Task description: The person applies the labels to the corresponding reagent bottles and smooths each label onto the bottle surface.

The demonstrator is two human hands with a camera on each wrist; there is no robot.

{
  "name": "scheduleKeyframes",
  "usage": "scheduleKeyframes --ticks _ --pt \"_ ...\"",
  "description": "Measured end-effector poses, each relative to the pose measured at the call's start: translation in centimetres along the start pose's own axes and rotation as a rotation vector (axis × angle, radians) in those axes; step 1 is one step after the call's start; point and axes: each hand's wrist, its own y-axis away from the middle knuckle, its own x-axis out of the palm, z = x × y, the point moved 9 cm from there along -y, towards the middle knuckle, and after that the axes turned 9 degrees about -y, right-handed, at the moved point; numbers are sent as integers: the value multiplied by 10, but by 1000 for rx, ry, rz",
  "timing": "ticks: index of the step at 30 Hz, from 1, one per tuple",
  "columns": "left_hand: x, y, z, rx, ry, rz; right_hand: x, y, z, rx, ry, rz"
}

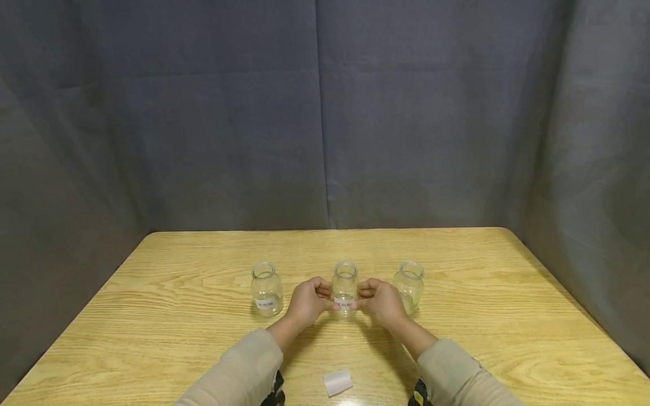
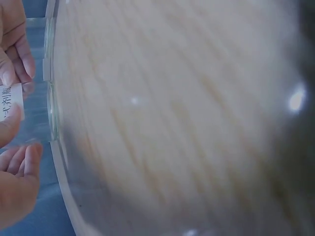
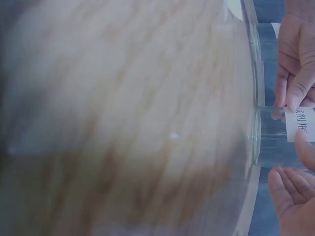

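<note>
In the head view a clear glass jar (image 1: 345, 286) stands upright in the middle of a row of three. My left hand (image 1: 307, 303) holds its left side, and my right hand (image 1: 382, 302) grips the right side. Both thumbs press the ends of a white label (image 1: 345, 304) on the jar's front. Dark printed characters show on this label (image 3: 298, 124) in the right wrist view. The fingers curl around the glass, partly behind it. Each wrist view shows the same jar (image 2: 37, 115) between the two hands.
To the left stands a jar (image 1: 266, 285) with a similar label. Behind my right hand is another jar (image 1: 412, 282), partly covered. A small white paper piece (image 1: 337, 383) lies near the front of the wooden table (image 1: 167, 316). Grey curtains (image 1: 228, 141) enclose the table.
</note>
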Motion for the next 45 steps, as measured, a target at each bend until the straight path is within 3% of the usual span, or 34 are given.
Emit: scheduleKeyframes --ticks 11,20,32,40,45 --pt "2 5 5 -43 92 25 -2 3 1 12 -60 17" --pt "0 16 15 -115 143 34 -9 15 5 31 -42 56" --pt "2 35 4 -158 250 79 -18 38 8 41 -50 147" --pt "13 43 -5 -161 299 118 -29 53 6 45 -78 234" --pt "23 46 -14 -146 318 178 -38 63 6 42 -54 264"
